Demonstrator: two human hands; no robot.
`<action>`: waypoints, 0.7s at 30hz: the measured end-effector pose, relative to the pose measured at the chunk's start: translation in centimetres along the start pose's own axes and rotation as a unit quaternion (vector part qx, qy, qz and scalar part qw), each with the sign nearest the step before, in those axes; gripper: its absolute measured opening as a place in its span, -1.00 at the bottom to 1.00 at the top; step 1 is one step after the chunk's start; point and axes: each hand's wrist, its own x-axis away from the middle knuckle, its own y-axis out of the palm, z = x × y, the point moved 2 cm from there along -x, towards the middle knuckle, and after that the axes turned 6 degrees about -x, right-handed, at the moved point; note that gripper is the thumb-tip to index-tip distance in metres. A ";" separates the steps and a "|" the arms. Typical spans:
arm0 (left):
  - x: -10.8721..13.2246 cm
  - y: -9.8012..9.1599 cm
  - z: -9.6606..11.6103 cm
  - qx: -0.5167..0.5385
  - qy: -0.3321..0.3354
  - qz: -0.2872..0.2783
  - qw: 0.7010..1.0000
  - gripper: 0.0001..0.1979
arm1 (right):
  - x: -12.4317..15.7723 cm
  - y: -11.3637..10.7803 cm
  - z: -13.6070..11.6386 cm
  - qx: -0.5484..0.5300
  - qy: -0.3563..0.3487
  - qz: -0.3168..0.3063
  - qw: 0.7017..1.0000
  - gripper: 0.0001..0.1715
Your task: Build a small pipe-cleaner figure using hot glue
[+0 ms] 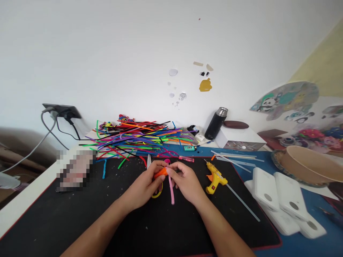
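Near the middle of the black mat, my left hand [144,185] is closed around a bright orange fuzzy piece [160,172], seemingly made of pipe cleaner. My right hand [188,181] pinches a pink pipe cleaner [171,191] against it, and the pink end hangs down between the hands. Fingers hide where the two pieces meet. Scissors [157,195] with a yellow handle lie partly beneath my left hand, their blades pointing toward the wall. A small magenta item [167,161] shows just beyond my fingertips.
A heap of coloured pipe cleaners [139,137] lies along the wall. To the right are a yellow glue gun [214,178], clear glue sticks [238,160], white power-bank-like devices [291,200] and a bowl [311,162]. A black thermos [215,125] leans behind.
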 end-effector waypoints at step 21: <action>0.0 0.1 0.0 0.004 0.013 0.022 1.000 -0.60 | 0.0 0.1 0.2 -0.029 0.014 0.005 0.999 -0.51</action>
